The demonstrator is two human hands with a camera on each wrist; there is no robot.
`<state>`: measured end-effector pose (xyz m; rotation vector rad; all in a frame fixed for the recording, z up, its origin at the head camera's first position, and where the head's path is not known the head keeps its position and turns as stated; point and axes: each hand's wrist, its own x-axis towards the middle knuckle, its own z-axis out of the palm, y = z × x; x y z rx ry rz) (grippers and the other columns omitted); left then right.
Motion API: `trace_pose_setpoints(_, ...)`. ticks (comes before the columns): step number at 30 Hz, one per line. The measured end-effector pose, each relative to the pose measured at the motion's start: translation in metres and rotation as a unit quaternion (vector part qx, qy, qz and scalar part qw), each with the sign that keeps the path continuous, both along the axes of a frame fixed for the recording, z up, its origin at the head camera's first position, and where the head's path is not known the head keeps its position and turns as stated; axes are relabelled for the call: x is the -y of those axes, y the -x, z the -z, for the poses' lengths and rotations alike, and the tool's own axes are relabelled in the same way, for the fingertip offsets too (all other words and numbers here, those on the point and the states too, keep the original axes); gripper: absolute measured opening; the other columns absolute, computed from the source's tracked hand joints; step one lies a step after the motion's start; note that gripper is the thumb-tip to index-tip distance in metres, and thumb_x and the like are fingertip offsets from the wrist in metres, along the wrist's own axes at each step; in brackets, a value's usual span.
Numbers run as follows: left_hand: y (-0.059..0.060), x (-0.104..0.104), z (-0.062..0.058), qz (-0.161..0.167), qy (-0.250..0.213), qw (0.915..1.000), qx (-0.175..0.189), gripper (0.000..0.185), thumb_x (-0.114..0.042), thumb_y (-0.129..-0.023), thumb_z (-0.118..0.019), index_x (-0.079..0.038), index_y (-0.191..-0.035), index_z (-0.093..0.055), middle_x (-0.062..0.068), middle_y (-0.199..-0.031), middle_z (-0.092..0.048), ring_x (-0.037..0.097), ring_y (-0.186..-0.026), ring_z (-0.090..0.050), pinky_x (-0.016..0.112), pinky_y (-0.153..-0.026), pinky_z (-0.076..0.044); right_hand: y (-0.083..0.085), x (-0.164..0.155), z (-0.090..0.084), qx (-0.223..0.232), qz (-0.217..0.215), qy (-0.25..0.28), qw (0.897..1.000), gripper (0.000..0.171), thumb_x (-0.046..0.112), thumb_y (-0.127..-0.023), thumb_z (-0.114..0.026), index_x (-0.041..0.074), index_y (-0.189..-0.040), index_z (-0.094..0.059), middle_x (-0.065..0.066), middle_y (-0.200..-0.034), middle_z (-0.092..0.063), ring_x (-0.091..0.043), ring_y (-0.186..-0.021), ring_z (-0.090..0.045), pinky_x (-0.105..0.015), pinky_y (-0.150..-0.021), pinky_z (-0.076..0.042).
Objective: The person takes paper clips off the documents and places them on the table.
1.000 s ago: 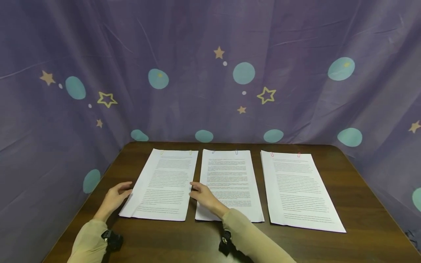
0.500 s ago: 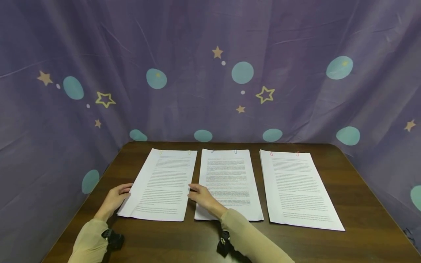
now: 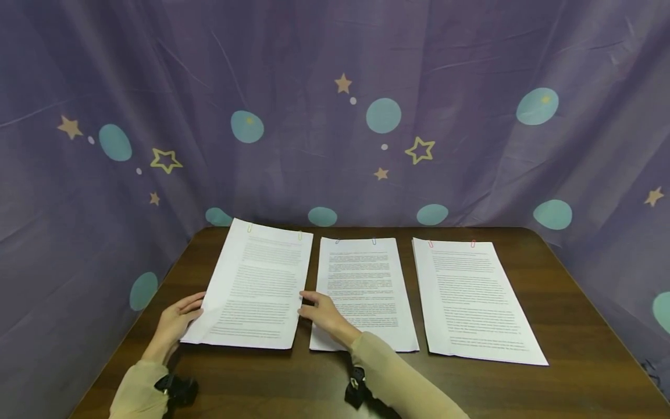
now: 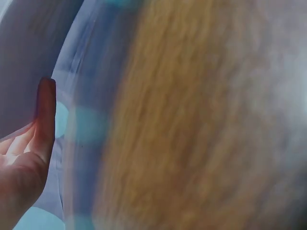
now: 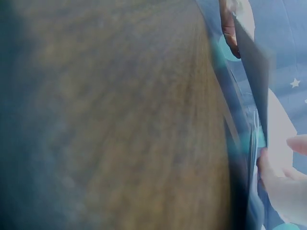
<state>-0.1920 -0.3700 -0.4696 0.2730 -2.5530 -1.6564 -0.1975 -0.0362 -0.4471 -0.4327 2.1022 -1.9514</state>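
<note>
**Inspector A:** Three clipped paper stacks are lying in a row across the brown desk (image 3: 565,326), all reaching toward its far edge. The left stack (image 3: 256,285) is sitting nearest the desk's left edge and is tilting: its left side and far left corner are lifting off the surface, while its right side is lying lower, near the desk.

**Inspector B:** And the hands?

**Inspector A:** The left hand (image 3: 175,320) is gripping that stack at its near left corner, fingers curling onto the top page, which is creasing slightly there. The right hand (image 3: 324,313) is lying at the stack's right edge, in the gap between it and the middle stack (image 3: 366,273); its fingers are reaching out nearly straight and touching the paper's edge. I cannot tell whether the thumb is going underneath.

**Inspector B:** Anything from the wrist cameras?

**Inspector A:** Both are blurring heavily. The left wrist view is showing a thumb beside a pale sheet; the right wrist view is showing fingertips against a sheet's edge.

**Inspector B:** The remainder?

**Inspector A:** The right stack (image 3: 473,297) is lying flat toward the desk's right edge, well apart from both hands. Small coloured paper clips (image 3: 300,235) are holding the far edges of the stacks. A purple curtain (image 3: 335,70) with stars and teal circles is hanging behind the desk.
</note>
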Motion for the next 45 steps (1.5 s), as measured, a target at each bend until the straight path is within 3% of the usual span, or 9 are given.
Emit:
trace_pose_setpoints(3,-0.002,-0.004,-0.002,-0.006,-0.017,0.9998,-0.009,0.042,-0.007,-0.085,-0.057,0.001,-0.125,-0.047,-0.029,-0.084,-0.057,-0.004,-0.074,-0.054,0.02,-0.06,-0.046,0.009,0.001,0.012,0.0,0.022,-0.005,1.0,0.041,-0.001,-0.077,-0.058,-0.009,-0.117,-0.05,-0.025,-0.119,-0.05,-0.035,-0.115,-0.042,-0.042,-0.093,-0.037)
trace_pose_setpoints(6,-0.003,-0.012,-0.005,-0.009,-0.034,0.9992,-0.016,0.039,-0.009,-0.085,-0.057,-0.003,-0.123,-0.051,-0.028,-0.084,-0.058,-0.004,-0.075,-0.055,0.018,-0.06,-0.046,0.017,0.001,0.022,0.019,0.041,0.029,0.999,0.042,-0.004,-0.075,-0.06,-0.006,-0.116,-0.053,-0.023,-0.118,-0.051,-0.032,-0.111,-0.046,-0.037,-0.083,-0.045)
trace_pose_setpoints(10,-0.006,-0.024,-0.011,-0.01,-0.101,0.9948,-0.012,0.038,-0.012,-0.085,-0.059,-0.009,-0.122,-0.053,-0.025,-0.086,-0.06,-0.002,-0.073,-0.057,0.019,-0.059,-0.047,0.018,-0.006,0.012,0.047,0.058,0.087,0.993,0.041,-0.009,-0.076,-0.057,-0.009,-0.117,-0.051,-0.027,-0.118,-0.05,-0.031,-0.1,-0.054,-0.032,-0.072,-0.051)
trace_pose_setpoints(17,-0.01,-0.046,-0.019,0.015,-0.226,0.9738,-0.019,0.028,-0.006,-0.083,-0.06,-0.024,-0.105,-0.062,-0.016,-0.089,-0.064,0.004,-0.073,-0.06,0.021,-0.058,-0.049,0.012,-0.03,-0.015,0.055,0.072,0.095,0.991,0.041,-0.009,-0.079,-0.053,-0.009,-0.119,-0.048,-0.028,-0.119,-0.048,-0.028,-0.089,-0.06,-0.033,-0.069,-0.051)
trace_pose_setpoints(21,-0.01,-0.061,-0.023,0.031,-0.271,0.9612,-0.037,0.03,0.0,-0.083,-0.058,-0.025,-0.099,-0.063,-0.011,-0.089,-0.065,0.006,-0.073,-0.061,0.021,-0.056,-0.049,0.015,-0.044,-0.015,0.053,0.083,0.095,0.991,0.041,-0.007,-0.079,-0.054,-0.005,-0.12,-0.05,-0.025,-0.121,-0.048,-0.022,-0.088,-0.06,-0.033,-0.069,-0.051)
trace_pose_setpoints(29,-0.013,-0.087,-0.027,0.051,-0.3,0.9513,-0.048,0.031,0.003,-0.082,-0.058,-0.02,-0.102,-0.061,-0.008,-0.091,-0.065,0.007,-0.076,-0.061,0.021,-0.057,-0.049,0.02,-0.07,-0.009,0.032,0.102,0.077,0.991,0.042,-0.003,-0.081,-0.054,0.0,-0.123,-0.049,-0.021,-0.127,-0.045,-0.027,-0.099,-0.056,-0.035,-0.073,-0.05)
trace_pose_setpoints(37,-0.015,-0.114,-0.036,0.063,-0.301,0.95,-0.053,0.033,0.005,-0.08,-0.058,-0.013,-0.107,-0.056,-0.006,-0.091,-0.065,0.009,-0.076,-0.061,0.023,-0.059,-0.05,0.017,-0.096,-0.017,0.021,0.133,0.065,0.989,0.04,-0.005,-0.081,-0.054,0.003,-0.12,-0.053,-0.019,-0.123,-0.05,-0.026,-0.095,-0.058,-0.034,-0.072,-0.051)
trace_pose_setpoints(45,-0.015,-0.14,-0.042,0.071,-0.295,0.9518,-0.047,0.036,0.006,-0.079,-0.059,-0.005,-0.112,-0.051,-0.005,-0.09,-0.064,0.01,-0.074,-0.06,0.024,-0.059,-0.05,0.013,-0.124,-0.023,0.013,0.151,0.076,0.986,0.039,-0.006,-0.08,-0.055,0.003,-0.118,-0.055,-0.014,-0.124,-0.051,-0.027,-0.111,-0.048,-0.033,-0.07,-0.051)
